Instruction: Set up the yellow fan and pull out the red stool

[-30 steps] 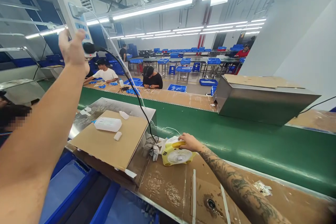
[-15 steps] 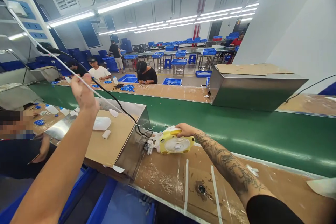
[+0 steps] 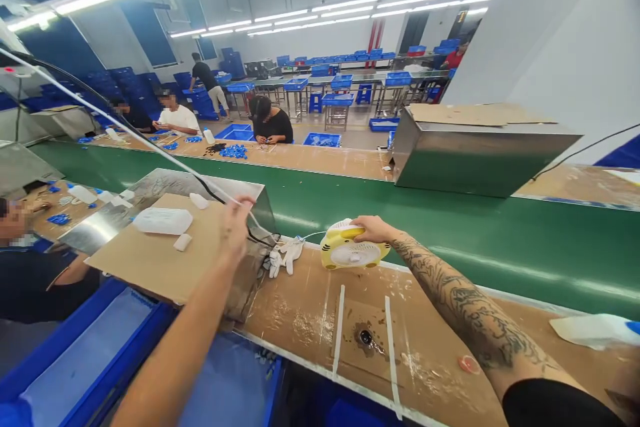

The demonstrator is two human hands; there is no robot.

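While both hands work, white gloves [image 3: 283, 257] lie beside the fan [image 3: 353, 252].

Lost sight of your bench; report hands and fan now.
Left hand pinching thin white cable. Right hand gripping small yellow desk fan, standing beside green conveyor belt. White gloves lying beside fan.

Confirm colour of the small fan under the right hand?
Yellow body with a white front grille, fan, right hand on top; head view.

Left forearm [image 3: 185, 347] bare, no sleeve, watch or glove visible. Right forearm [image 3: 465, 307] covered in dark tattoo linework from wrist upward; black sleeve [image 3: 555, 403] begins near elbow. Both hands ungloved.
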